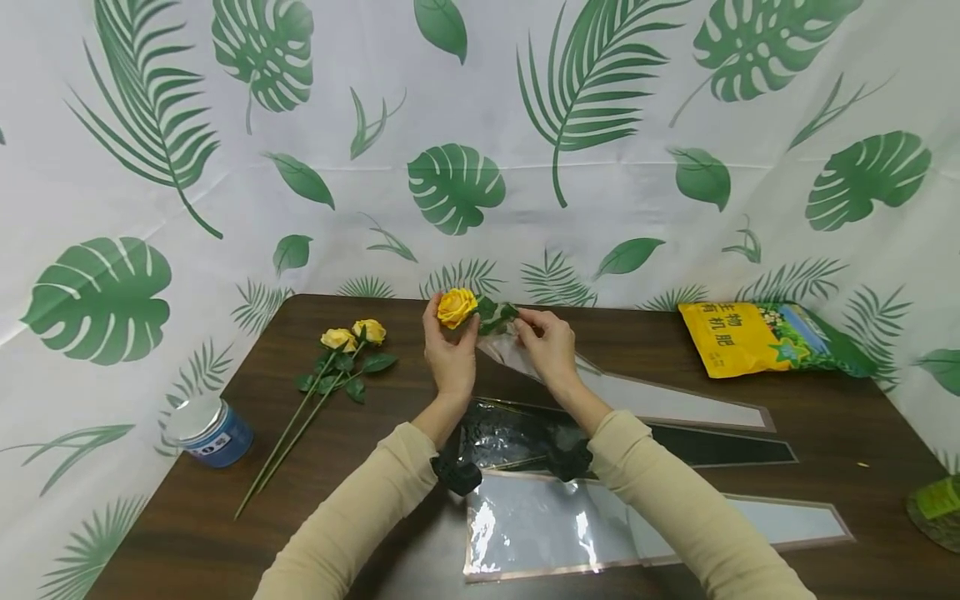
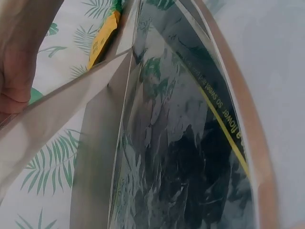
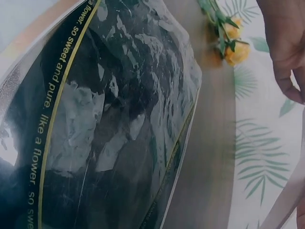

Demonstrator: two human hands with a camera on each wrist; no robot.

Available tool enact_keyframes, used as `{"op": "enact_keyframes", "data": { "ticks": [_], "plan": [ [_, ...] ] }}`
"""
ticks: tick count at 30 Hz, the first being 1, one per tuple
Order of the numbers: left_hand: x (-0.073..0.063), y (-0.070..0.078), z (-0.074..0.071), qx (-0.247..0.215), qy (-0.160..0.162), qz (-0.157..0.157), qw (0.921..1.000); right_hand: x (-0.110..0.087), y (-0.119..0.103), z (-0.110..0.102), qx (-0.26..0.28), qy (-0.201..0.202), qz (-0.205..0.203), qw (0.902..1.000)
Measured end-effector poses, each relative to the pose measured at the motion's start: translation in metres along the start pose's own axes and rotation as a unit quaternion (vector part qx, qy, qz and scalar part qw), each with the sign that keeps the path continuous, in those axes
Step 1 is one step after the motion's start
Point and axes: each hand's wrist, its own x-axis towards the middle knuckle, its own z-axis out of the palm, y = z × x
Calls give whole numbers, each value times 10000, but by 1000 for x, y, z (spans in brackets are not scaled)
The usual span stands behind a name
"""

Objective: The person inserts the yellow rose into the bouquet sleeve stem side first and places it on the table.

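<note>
My left hand [image 1: 452,354] holds a yellow rose [image 1: 457,308] near the table's back edge, with fingers and thumb on both sides of the bloom. Green leaves [image 1: 491,312] show just right of it. My right hand [image 1: 551,346] pinches the upper rim of a clear, pale flower sleeve [image 1: 675,398], beside those leaves. This sleeve tapers off to the right under my right wrist. In the left wrist view the right hand [image 2: 16,76] grips the sleeve's edge. The left hand [image 3: 288,52] shows partly in the right wrist view; the rose's stem is hidden.
Below my forearms lie a black printed sleeve [image 1: 720,444] and a white sleeve [image 1: 540,529]. Two yellow roses [image 1: 339,340] lie at left near a blue can [image 1: 217,433]. A yellow bag [image 1: 738,337] sits at back right; a green-labelled jar [image 1: 937,508] stands at the right edge.
</note>
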Motion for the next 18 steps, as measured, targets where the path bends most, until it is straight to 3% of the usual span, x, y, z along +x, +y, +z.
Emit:
{"op": "enact_keyframes", "data": {
  "ticks": [4, 12, 18],
  "plan": [
    [2, -1, -3, 247, -1, 332, 9991, -1, 1, 2, 1, -4, -86, 10000],
    [3, -2, -6, 798, -119, 391, 9960, -2, -1, 3, -203, -3, -486, 9986],
    [5, -3, -12, 1063, -686, 463, 9909, -2, 2, 2, -261, 70, -558, 9981]
  ]
}}
